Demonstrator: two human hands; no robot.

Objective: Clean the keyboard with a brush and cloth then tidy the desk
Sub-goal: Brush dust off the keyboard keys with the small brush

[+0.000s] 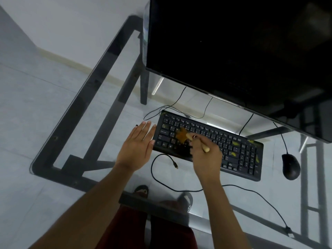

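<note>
So the right hand [206, 155] grips the brush [186, 136], bristles down on the keyboard's [208, 144] left keys, while the left hand [136, 144] lies flat and empty against its left end, probably bracing it.

your black keyboard [212, 144] lies flat on the glass desk [75, 112], set at a slant below the dark monitor, yellowish specks dotting its right-hand keys. your brush [186, 136], pale wooden handle and tan bristles, tilts over the left-hand keys, its bristles blurred against them.
</note>
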